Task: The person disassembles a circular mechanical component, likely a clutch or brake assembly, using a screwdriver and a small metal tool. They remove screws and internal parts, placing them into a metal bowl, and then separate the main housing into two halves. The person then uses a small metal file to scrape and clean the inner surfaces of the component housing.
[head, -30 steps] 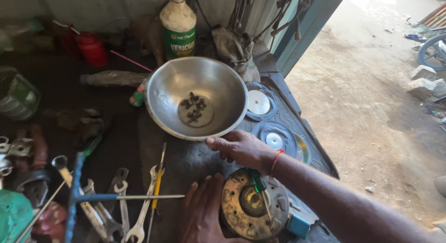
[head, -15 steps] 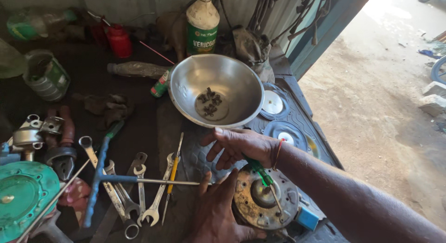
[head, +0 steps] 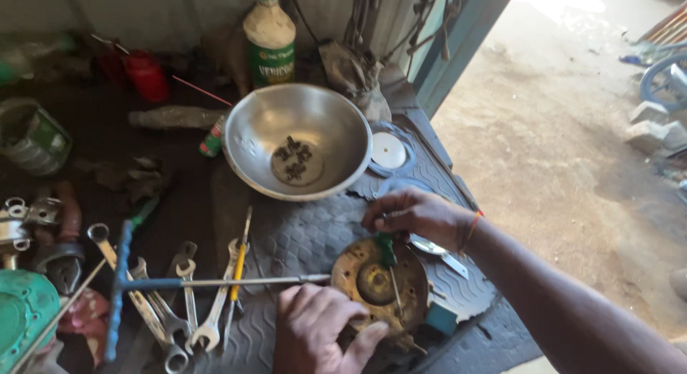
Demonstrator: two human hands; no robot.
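Note:
A rusty round metal disc part [head: 372, 277] lies on a ribbed rubber mat [head: 300, 234] near the bench's front edge. My left hand [head: 315, 331] grips the disc's near rim and steadies it. My right hand [head: 415, 213] holds a green-handled screwdriver [head: 390, 263], its shaft pointing down onto the disc's face. Behind them stands a steel bowl [head: 336, 123] with several small dark parts lying in its bottom.
Several spanners [head: 193, 302] and a blue T-handle wrench [head: 125, 274] lie left of the disc. A plastic oil bottle [head: 270, 37], a red container [head: 147, 75] and a tin can [head: 32, 134] stand at the back. A green casing [head: 21, 309] is at far left. Sandy ground lies to the right.
The view has shifted and closed in on the disc. My right hand has moved a little right along the disc's far rim with the screwdriver; my left hand stays on the near rim.

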